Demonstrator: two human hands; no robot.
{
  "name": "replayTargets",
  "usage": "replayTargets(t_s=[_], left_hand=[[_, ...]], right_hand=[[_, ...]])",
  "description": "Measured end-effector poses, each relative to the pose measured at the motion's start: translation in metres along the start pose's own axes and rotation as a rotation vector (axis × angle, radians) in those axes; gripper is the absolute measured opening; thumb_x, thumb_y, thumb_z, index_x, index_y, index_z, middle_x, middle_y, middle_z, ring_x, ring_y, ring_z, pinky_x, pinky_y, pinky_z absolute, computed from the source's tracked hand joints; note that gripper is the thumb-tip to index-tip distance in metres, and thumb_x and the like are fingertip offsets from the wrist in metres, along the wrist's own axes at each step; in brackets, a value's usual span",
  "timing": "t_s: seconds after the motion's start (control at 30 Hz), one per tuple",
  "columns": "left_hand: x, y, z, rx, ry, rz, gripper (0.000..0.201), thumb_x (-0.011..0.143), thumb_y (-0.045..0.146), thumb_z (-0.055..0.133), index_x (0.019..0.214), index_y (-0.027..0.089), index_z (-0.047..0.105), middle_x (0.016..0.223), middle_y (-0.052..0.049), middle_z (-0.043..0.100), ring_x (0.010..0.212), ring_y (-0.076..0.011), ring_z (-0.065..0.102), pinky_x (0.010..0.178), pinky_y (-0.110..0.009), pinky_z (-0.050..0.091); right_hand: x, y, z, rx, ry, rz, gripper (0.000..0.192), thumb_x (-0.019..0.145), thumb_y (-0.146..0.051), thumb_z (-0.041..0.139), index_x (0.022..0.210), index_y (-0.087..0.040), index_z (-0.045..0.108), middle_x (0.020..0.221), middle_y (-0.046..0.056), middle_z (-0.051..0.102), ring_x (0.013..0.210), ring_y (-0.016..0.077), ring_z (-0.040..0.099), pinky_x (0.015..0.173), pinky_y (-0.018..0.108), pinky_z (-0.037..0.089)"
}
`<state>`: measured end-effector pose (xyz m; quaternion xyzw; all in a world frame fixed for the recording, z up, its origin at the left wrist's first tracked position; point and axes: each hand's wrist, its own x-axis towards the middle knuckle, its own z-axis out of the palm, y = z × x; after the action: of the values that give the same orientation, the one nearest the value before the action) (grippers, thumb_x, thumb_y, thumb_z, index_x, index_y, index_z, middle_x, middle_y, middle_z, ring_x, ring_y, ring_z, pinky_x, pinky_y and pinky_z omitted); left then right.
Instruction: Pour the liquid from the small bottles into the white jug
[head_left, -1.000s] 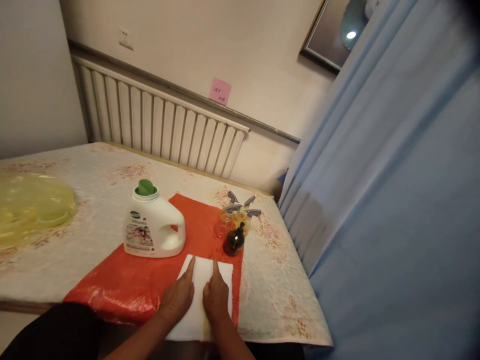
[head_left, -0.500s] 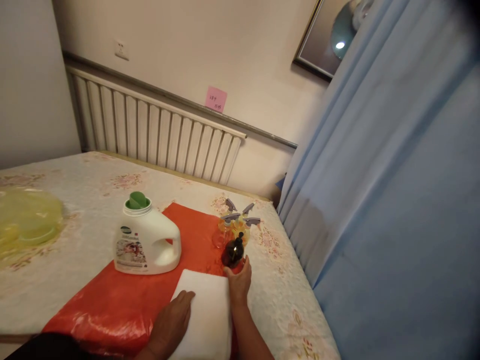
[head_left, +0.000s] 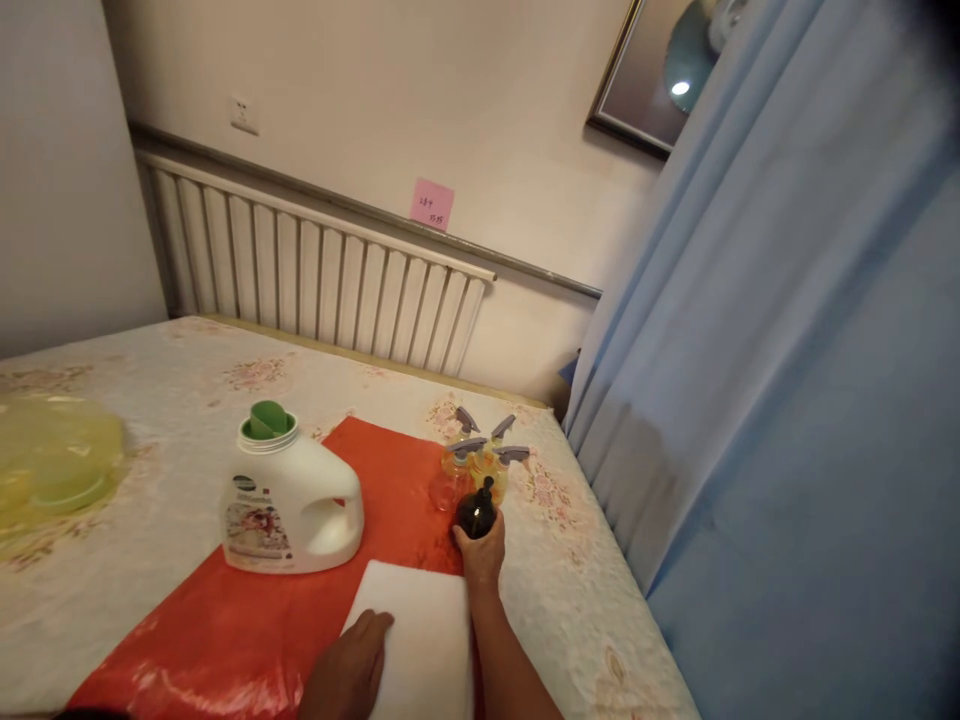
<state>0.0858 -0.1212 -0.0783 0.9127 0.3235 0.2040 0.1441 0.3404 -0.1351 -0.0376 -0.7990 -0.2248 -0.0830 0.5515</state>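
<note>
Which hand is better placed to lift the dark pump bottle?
Probably the right hand: it curves around the dark pump bottle, while the left hand is at the white pad, farther away.

At the right edge of the red sheet (head_left: pixel 397 500), the right hand (head_left: pixel 484 553) clasps a dark pump bottle (head_left: pixel 476 515), spray bottles (head_left: pixel 451 488) just beyond; the left hand (head_left: pixel 349 665) lies on a white pad (head_left: pixel 426 640) toward the near edge, a jug (head_left: pixel 292 495) at the left

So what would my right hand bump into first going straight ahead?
The dark pump bottle, just ahead of your right hand, which curls about its near side, perhaps touching.
</note>
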Motion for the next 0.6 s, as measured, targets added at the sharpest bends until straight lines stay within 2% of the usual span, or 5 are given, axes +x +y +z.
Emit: replayTargets(t_s=[0.1,0.23,0.4,0.5,0.6], left_hand=[[-0.001,0.0,-0.001,-0.018,0.047,0.042,0.035,0.092,0.02,0.038,0.115,0.019,0.064,0.116,-0.012,0.072,0.1,-0.0232,0.071,0.085,-0.035,0.058],[-0.001,-0.002,0.004,-0.048,0.079,0.044,0.034,0.092,0.02,0.038,0.114,0.02,0.064,0.114,-0.012,0.072,0.099,-0.0246,0.071,0.084,-0.036,0.058],[0.0,0.002,-0.002,-0.143,0.024,-0.028,0.037,0.09,0.021,0.037,0.115,0.019,0.065,0.119,-0.016,0.07,0.108,-0.0303,0.067,0.09,-0.044,0.054],[0.003,0.009,-0.019,-0.353,-0.015,-0.124,0.034,0.087,0.025,0.042,0.109,0.02,0.066,0.116,-0.015,0.069,0.103,-0.0313,0.067,0.091,-0.046,0.049],[0.012,0.017,-0.035,-0.741,-0.048,-0.283,0.023,0.078,0.032,0.057,0.095,0.022,0.068,0.1,-0.009,0.069,0.094,-0.0285,0.064,0.09,-0.041,0.045]], right_hand=[[0.001,-0.003,-0.006,0.029,-0.01,-0.007,0.078,0.053,-0.034,0.079,0.122,-0.009,0.054,0.115,0.018,0.067,0.107,0.0328,0.063,0.094,0.039,0.049],[0.003,-0.013,-0.02,0.075,-0.029,-0.016,0.072,0.055,-0.034,0.076,0.12,-0.01,0.055,0.111,0.016,0.068,0.104,0.0318,0.064,0.094,0.04,0.049],[0.003,-0.034,-0.04,0.158,-0.07,-0.036,0.07,0.055,-0.031,0.076,0.119,-0.011,0.056,0.11,0.014,0.069,0.104,0.0303,0.064,0.095,0.041,0.049],[-0.005,-0.048,-0.054,0.226,-0.108,-0.051,0.071,0.055,-0.031,0.078,0.12,-0.012,0.057,0.111,0.013,0.07,0.104,0.0291,0.065,0.095,0.04,0.05],[-0.023,-0.061,-0.066,0.319,-0.168,-0.081,0.072,0.057,-0.029,0.078,0.123,-0.013,0.056,0.112,0.012,0.071,0.102,0.0273,0.067,0.093,0.038,0.052]])
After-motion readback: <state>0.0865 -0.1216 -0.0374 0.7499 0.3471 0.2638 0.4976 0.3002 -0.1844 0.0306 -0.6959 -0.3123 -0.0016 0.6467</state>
